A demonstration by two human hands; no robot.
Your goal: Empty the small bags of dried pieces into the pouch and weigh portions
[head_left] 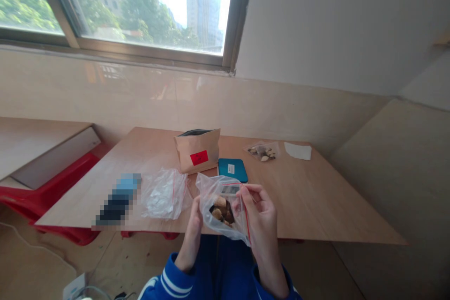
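Note:
A clear zip bag (214, 232) with a red seal line hangs between my hands at the table's front edge. Its mouth gapes toward me, and brown and pale pieces that look like dried mushrooms (222, 212) lie inside. My left hand (192, 229) grips the bag's left side, fingers partly hidden behind the plastic. On the opposite side, my right hand (262, 213) pinches the rim by the red seal. Just beyond the bag is a teal flat device with a white label, probably a small scale (232, 170). Behind it stands an open brown paper pouch (197, 150) with a red label.
A pile of clear zip bags (163, 197) lies left of my hands, beside a pixelated dark-and-blue object (119, 199). Farther back right are a filled bag of similar pieces (263, 151) and a white paper (298, 151). Red stools (80, 173) stand at the left.

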